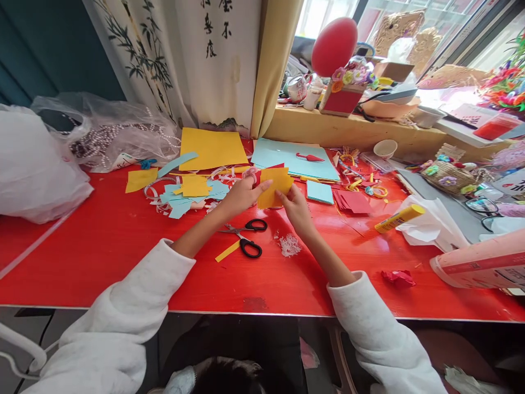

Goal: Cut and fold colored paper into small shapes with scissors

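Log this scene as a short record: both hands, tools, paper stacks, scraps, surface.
Left hand: gripping the yellow paper square on its left side
Right hand: pinching the same square on its right side
Scissors: lying nearer the wearer than the hands, black handles
Glue stick: yellow, right of the hands
Paper stacks: light blue squares and red squares, right of the held paper
Scraps: light blue pieces, left
Surface: red table

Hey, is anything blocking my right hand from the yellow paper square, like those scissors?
Nothing visible does: your right hand holds the yellow square at its right side, and your left hand holds its left. The scissors lie nearer you.
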Motion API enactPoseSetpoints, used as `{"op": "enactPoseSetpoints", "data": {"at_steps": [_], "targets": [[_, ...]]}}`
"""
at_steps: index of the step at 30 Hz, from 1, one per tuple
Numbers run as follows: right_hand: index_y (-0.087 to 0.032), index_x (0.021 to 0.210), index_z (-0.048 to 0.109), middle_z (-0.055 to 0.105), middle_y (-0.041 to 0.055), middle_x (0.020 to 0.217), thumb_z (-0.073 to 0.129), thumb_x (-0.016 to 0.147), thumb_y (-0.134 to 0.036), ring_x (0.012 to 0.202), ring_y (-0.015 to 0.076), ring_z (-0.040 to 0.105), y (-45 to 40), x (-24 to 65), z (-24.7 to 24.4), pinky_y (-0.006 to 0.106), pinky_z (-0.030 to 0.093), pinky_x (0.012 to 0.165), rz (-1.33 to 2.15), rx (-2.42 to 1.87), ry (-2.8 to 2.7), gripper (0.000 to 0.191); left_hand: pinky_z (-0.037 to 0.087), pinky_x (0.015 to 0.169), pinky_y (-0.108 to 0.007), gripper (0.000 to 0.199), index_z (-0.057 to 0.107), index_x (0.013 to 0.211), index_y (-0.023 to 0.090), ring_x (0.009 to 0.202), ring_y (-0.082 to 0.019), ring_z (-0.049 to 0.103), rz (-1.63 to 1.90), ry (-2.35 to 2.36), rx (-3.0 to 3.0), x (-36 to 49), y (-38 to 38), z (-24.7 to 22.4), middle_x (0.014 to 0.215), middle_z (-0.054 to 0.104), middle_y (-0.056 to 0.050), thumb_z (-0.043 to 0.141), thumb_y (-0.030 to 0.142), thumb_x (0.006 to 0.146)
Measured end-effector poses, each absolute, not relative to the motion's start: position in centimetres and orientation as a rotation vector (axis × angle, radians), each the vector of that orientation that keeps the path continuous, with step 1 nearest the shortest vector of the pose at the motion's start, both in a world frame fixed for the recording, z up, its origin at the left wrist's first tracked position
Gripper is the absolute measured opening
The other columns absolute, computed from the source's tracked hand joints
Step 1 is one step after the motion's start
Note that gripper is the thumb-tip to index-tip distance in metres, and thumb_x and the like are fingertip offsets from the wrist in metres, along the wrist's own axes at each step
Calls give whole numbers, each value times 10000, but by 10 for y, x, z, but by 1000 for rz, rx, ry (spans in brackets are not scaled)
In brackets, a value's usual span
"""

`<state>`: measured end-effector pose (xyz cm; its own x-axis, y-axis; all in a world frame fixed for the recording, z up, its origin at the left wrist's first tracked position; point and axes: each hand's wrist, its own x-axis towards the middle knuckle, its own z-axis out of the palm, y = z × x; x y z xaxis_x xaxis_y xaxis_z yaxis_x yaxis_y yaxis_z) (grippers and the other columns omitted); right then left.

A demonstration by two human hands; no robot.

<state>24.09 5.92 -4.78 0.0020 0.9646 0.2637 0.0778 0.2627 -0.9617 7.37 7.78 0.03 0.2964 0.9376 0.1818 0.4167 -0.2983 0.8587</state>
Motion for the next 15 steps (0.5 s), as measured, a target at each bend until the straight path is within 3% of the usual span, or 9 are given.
{"op": "enactPoseSetpoints", "data": {"at_steps": [3, 7, 10, 15], "targets": [[-227, 1038, 473, 624, 88, 1188, 574, 831, -401, 1101, 207, 604, 64, 243, -56, 370, 487, 963, 945, -1097, -1425, 288, 466, 738, -370, 414, 313, 639, 228, 714, -210, 553, 843, 1310, 1981, 75, 78, -2, 601, 412, 10, 656, 421, 770], [-223, 1093, 412, 574, 124, 1266, 613, 806, -348, 1185, 215, 567, 68, 245, -61, 387, 477, 993, 956, -1077, -1483, 372, 456, 730, -371, 295, 329, 638, 225, 681, -197, 536, 733, 1354, 2130, 74, 84, -10, 631, 470, -7, 581, 218, 792], [-220, 1140, 392, 559, 133, 1283, 604, 820, -333, 1209, 213, 553, 67, 244, -60, 389, 463, 1015, 940, -1043, -1503, 401, 450, 679, -357, 248, 339, 673, 227, 641, -187, 532, 731, 1344, 2107, 73, 88, -14, 648, 515, -13, 543, 233, 813], [-232, 1065, 414, 577, 107, 1249, 507, 881, -329, 1171, 194, 574, 63, 241, -55, 365, 462, 1018, 851, -1048, -1521, 228, 469, 722, -388, 198, 380, 722, 222, 695, -218, 571, 766, 1363, 2134, 75, 84, -12, 672, 533, -29, 522, 285, 846]]}}
